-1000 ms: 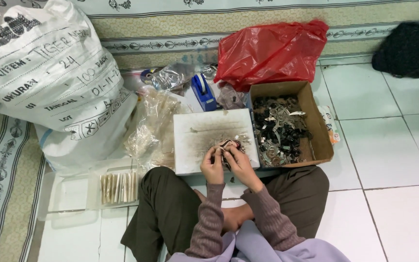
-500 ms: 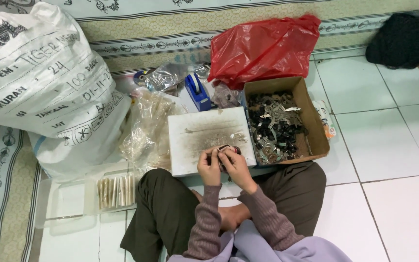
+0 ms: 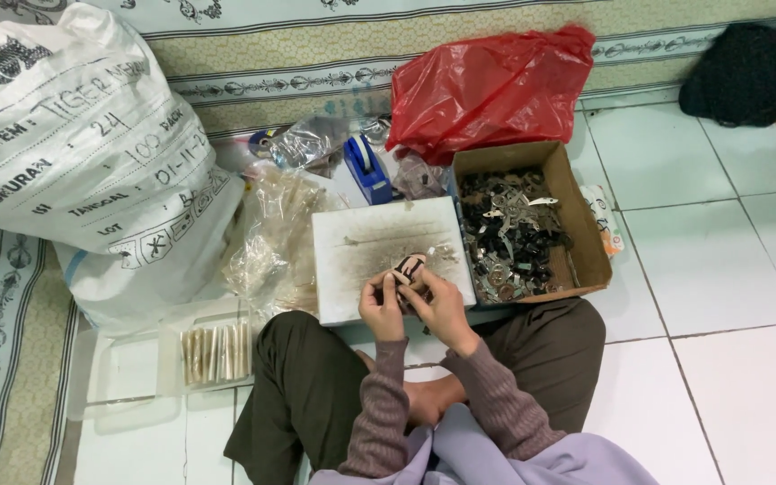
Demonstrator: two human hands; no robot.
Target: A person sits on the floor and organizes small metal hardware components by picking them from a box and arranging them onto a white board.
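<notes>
Cardboard box [image 3: 578,235] of metal parts [image 3: 512,235]

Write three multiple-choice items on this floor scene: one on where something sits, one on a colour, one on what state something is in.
1. Where is the cardboard box relative to the white board?
A. To its right
B. To its left
C. On top of it

2. What colour is the plastic bag beyond the box?
A. Green
B. Red
C. Yellow

3. What are the left hand and right hand doing?
A. Resting flat on the tiles
B. Both inside the white sack
C. Together holding a small dark piece over the board

Answers:
1 A: the box of dark small parts lies against the board's right edge.
2 B: the crumpled bag against the wall is plainly red.
3 C: both hands meet at the board's near edge, fingers closed round the small piece.
</notes>
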